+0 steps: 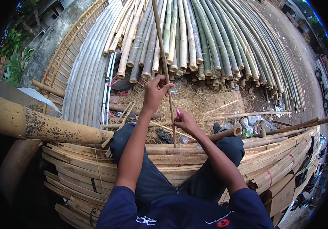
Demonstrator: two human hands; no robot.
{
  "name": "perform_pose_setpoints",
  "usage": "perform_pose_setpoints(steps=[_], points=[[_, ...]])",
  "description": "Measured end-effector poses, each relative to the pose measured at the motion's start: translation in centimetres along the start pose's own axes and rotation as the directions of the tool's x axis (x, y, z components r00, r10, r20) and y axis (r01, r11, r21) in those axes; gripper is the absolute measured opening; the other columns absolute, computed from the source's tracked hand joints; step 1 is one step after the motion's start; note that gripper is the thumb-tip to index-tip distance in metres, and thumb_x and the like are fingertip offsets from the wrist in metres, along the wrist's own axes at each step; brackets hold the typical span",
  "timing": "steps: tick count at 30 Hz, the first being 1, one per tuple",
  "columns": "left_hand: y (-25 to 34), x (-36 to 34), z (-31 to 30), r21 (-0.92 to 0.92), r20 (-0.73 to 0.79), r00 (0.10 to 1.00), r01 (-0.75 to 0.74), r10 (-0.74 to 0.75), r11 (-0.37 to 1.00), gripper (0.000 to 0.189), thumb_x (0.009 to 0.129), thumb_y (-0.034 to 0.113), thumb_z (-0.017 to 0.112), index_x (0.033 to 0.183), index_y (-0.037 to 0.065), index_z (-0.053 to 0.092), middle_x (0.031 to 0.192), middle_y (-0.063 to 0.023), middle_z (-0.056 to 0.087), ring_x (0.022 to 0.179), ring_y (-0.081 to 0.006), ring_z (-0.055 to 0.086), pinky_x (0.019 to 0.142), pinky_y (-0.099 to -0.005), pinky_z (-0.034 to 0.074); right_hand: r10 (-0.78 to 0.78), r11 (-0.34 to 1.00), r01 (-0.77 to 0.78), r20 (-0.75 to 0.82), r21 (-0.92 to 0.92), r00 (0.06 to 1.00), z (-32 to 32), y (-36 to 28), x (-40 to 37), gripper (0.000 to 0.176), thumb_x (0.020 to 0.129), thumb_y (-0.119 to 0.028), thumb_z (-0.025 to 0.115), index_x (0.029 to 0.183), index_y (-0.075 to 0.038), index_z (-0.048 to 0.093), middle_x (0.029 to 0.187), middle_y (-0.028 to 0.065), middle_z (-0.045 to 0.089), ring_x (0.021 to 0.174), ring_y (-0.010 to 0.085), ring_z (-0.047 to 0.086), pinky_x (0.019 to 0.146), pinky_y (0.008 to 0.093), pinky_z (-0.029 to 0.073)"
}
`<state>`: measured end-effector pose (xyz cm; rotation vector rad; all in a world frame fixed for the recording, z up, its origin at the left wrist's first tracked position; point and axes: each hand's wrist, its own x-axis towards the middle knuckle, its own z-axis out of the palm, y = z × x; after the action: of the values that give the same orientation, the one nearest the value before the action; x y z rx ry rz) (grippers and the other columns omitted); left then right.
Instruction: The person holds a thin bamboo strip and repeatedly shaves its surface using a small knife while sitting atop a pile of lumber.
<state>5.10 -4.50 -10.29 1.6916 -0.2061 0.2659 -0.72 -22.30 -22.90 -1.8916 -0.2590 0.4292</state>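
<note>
- A person in a dark blue shirt (183, 213) is sitting with knees apart, the legs of the jeans (153, 181) spreading to either side.
- Stacked split bamboo (76, 166) is lying beneath and around the legs, some bundles showing pink ties at the right; a cardboard box (282, 196) is standing beside them.
- The right hand (185, 122) is closing its fingers on a small pink tool (178, 113), its thumb and fingertips bearing against the stick; the tool looks like a pen or a small blade, but it is too small to tell.
- The left hand (157, 91), higher up, is pinching the stick between thumb and fingers.
- That thin stick (160, 38) is standing nearly upright between the knees, its lower end reaching the split bamboo and its top running out of view.
- A thick, spotted bamboo pole (65, 128) is jutting in from the left toward the left knee.
- Straw and shavings (206, 99) are covering the ground ahead.
- Beyond, round bamboo poles (209, 45) are lying in a wide heap, cut ends facing the person, with grey corrugated sheets (86, 76) lying to their left.
- Far right, a white vehicle (326, 87) is standing by the dirt ground.
</note>
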Motion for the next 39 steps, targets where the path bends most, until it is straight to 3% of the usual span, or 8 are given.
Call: perform_pose_setpoints(steps=[5,13,19,23,26,31,36,39], points=[[0.2,-0.2,0.6,-0.007,0.025,1.000,-0.001,0.001,1.000,0.015,0.081,0.008,0.068,0.089,0.000,0.059,0.068,-0.0044,0.062,0.058,-0.0080,0.059,0.046,-0.0222,0.052,0.041,0.996,-0.041,0.003,-0.078,0.999,-0.3,-1.6,-0.4,0.026,0.073,-0.004,0.070,0.083,-0.001,0.046,0.073,0.0101,0.060,0.069,0.0182,0.062,0.063,0.0337,0.051],[-1.3,-2.0,-0.5,0.000,0.124,0.986,0.114,-0.113,0.993,0.026,0.090,0.022,0.059,0.104,0.001,0.053,0.088,-0.0101,0.061,0.073,-0.0118,0.061,0.056,-0.0244,0.052,-0.064,0.873,0.198,-0.296,0.446,0.953,-4.3,-5.3,0.8,0.019,0.082,0.001,0.062,0.081,-0.005,0.044,0.075,0.0070,0.062,0.073,0.0160,0.066,0.060,0.0276,0.054],[-2.1,-9.2,-0.1,0.478,0.581,0.629,0.251,-0.517,0.842,0.036,0.094,0.031,0.052,0.115,0.002,0.050,0.098,-0.0092,0.061,0.087,-0.0177,0.058,0.079,-0.0305,0.047,-0.004,0.803,0.284,-0.471,0.524,0.882,-7.9,-8.6,-0.6,0.013,0.086,-0.004,0.061,0.087,-0.004,0.048,0.079,0.0082,0.064,0.070,0.0157,0.067,0.054,0.0269,0.055],[-1.3,-15.8,1.8,0.221,0.694,0.435,0.629,-0.574,0.745,0.042,0.097,0.034,0.045,0.123,0.001,0.042,0.107,-0.0135,0.058,0.090,-0.0203,0.061,0.081,-0.0326,0.050,0.046,0.796,0.284,-0.521,0.535,0.852,-9.0,-8.0,-1.1,0.016,0.085,-0.004,0.062,0.083,-0.004,0.046,0.076,0.0066,0.061,0.065,0.0149,0.066,0.050,0.0278,0.055],[3.7,-19.2,2.0,-0.187,0.752,0.440,0.856,-0.491,0.482,0.045,0.098,0.039,0.039,0.122,0.001,0.041,0.100,-0.0178,0.059,0.087,-0.0250,0.063,0.076,-0.0378,0.055,0.056,0.799,0.275,-0.522,0.534,0.851,-8.7,-5.6,-1.0,0.021,0.085,-0.001,0.060,0.080,-0.007,0.040,0.078,0.0096,0.062,0.066,0.0166,0.066,0.051,0.0282,0.055],[4.5,-24.4,1.4,-0.598,0.575,0.657,0.744,-0.488,0.297,0.045,0.098,0.039,0.039,0.119,0.000,0.041,0.096,-0.0173,0.060,0.082,-0.0247,0.064,0.069,-0.0378,0.058,0.197,0.847,0.042,-0.385,0.530,0.902,-4.8,-1.9,-0.8,0.025,0.079,-0.001,0.065,0.077,-0.007,0.041,0.067,0.0050,0.056,0.063,0.0161,0.065,0.048,0.0290,0.054],[3.4,-27.8,1.3,-0.669,0.652,0.624,0.741,-0.430,0.060,0.040,0.097,0.032,0.045,0.121,0.000,0.045,0.102,-0.0134,0.060,0.089,-0.0219,0.063,0.073,-0.0346,0.056,0.206,0.907,-0.053,-0.329,0.419,0.921,-1.6,0.8,-1.0,0.023,0.080,0.002,0.060,0.081,-0.006,0.039,0.070,0.0089,0.058,0.063,0.0194,0.066,0.048,0.0310,0.056],[4.1,-28.8,2.1,-0.635,0.649,0.610,0.764,-0.455,0.118,0.044,0.096,0.033,0.045,0.123,-0.002,0.044,0.108,-0.0134,0.059,0.093,-0.0230,0.063,0.077,-0.0371,0.056,0.237,0.876,-0.046,-0.346,0.480,0.908,-1.6,1.0,-1.8,0.022,0.079,0.004,0.059,0.080,-0.004,0.038,0.071,0.0115,0.058,0.058,0.0218,0.066,0.044,0.0317,0.055]])
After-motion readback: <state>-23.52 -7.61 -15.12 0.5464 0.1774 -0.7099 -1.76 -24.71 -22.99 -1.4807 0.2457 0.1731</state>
